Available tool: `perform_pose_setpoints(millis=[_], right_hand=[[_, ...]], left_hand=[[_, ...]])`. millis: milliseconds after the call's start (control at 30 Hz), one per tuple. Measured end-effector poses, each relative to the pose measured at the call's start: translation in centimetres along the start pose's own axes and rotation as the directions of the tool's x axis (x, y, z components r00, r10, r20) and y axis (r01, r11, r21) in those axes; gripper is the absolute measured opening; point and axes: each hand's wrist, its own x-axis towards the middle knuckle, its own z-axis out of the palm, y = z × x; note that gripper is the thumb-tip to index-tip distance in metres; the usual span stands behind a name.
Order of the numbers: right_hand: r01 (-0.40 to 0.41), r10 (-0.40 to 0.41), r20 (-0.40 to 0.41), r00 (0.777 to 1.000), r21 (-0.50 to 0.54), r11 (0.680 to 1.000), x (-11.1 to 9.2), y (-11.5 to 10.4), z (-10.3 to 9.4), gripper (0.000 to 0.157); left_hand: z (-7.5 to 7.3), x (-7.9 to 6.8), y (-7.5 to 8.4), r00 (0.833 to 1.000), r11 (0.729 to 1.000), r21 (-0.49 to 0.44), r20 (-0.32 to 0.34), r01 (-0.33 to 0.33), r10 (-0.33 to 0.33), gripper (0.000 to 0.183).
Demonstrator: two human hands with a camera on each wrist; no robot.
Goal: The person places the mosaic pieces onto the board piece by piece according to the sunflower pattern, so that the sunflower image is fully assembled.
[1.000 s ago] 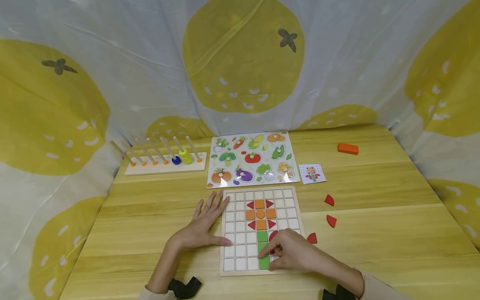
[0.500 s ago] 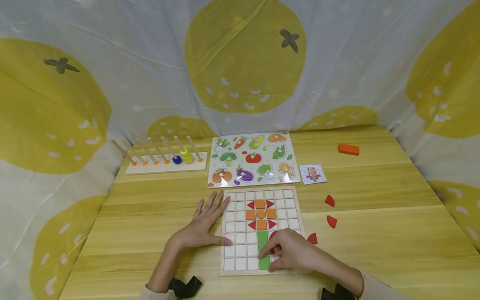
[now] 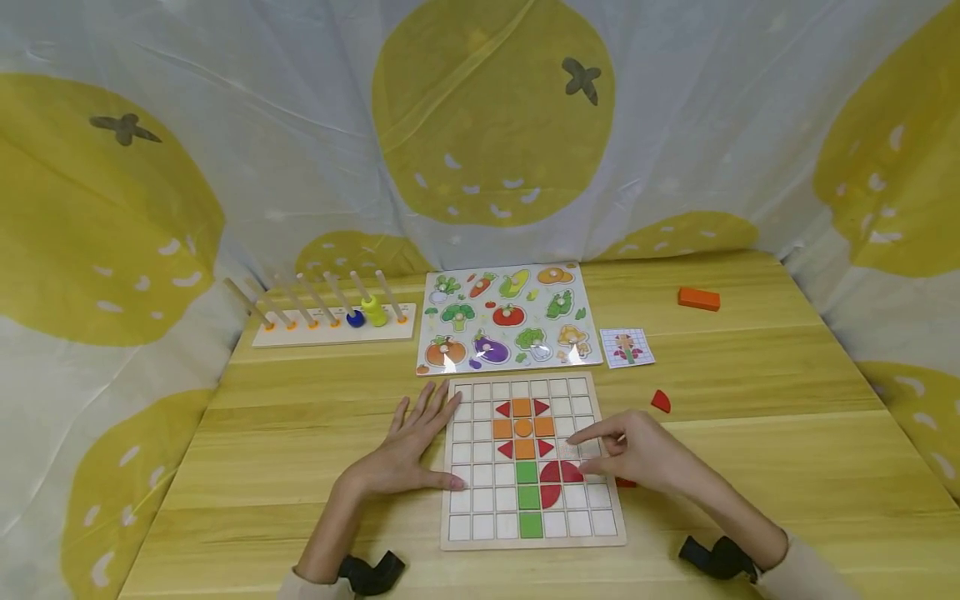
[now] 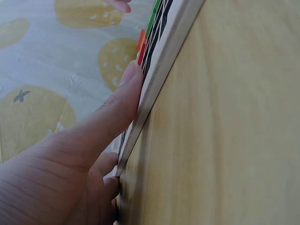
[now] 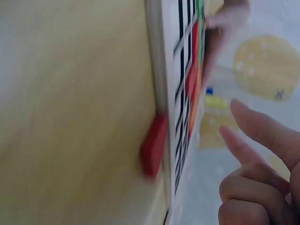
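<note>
The square grid board (image 3: 465, 546) lies flat, bearing orange squares around an orange disc (image 3: 522, 427), small red triangles and a column of green squares (image 3: 528, 497). Right of that column, three red quarter-circle pieces (image 3: 551, 497) fill cells. My left hand (image 3: 401, 458) rests on the board's left edge, fingers spread and thumb (image 4: 119, 93) on the rim. Over the board's right side is my right hand (image 3: 637, 454), thumb and index finger apart with nothing between them. Beneath it, a loose red quarter piece (image 5: 153, 146) sits against the board's right edge, mostly hidden in the head view.
Another red quarter piece (image 3: 661, 401) lies farther right. A small pattern card (image 3: 627, 348) and a vegetable peg puzzle (image 3: 510, 317) are behind the board. At the back left stands a peg rack (image 3: 337, 333) with blue and yellow rings; an orange block (image 3: 699, 299) lies back right.
My right hand has moved from the green squares up and to the right, uncovering the red quarter pieces on the board and covering a loose one. My left hand stays put.
</note>
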Motion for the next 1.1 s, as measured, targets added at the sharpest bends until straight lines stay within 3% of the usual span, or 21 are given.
perform_pose_setpoints(millis=[133,233,333,600,867,1100], right_hand=[[-0.113,0.110,-0.144,0.983,-0.013,0.993,-0.5,1.7,-3.1,0.033],[-0.215,0.206,-0.251,0.946,-0.009,0.977,-0.9,3.0,-5.2,0.039],[-0.269,0.252,-0.302,0.920,-0.016,0.963,-1.2,4.5,-6.8,0.045],[-0.299,0.284,-0.261,0.922,-0.020,0.954,-0.9,7.0,-8.6,0.043],[-0.249,0.242,-0.177,0.954,-0.019,0.968,0.2,6.5,-8.4,0.036],[-0.228,0.226,-0.154,0.962,-0.001,0.974,1.0,6.4,-8.4,0.035]], left_hand=[[0.1,0.1,-0.1,1.000,1.000,-0.002,0.002,-0.004,0.004,0.122],[0.1,0.1,-0.1,1.000,1.000,0.000,0.003,-0.004,0.004,0.122],[0.2,0.2,-0.2,1.000,1.000,0.005,0.004,-0.003,0.003,0.122],[0.2,0.1,-0.1,1.000,1.000,-0.016,0.005,0.005,-0.005,0.121],[0.1,0.1,-0.2,1.000,1.000,-0.014,0.007,0.011,-0.011,0.121],[0.1,0.1,-0.1,1.000,1.000,-0.028,0.011,0.008,-0.008,0.120]])
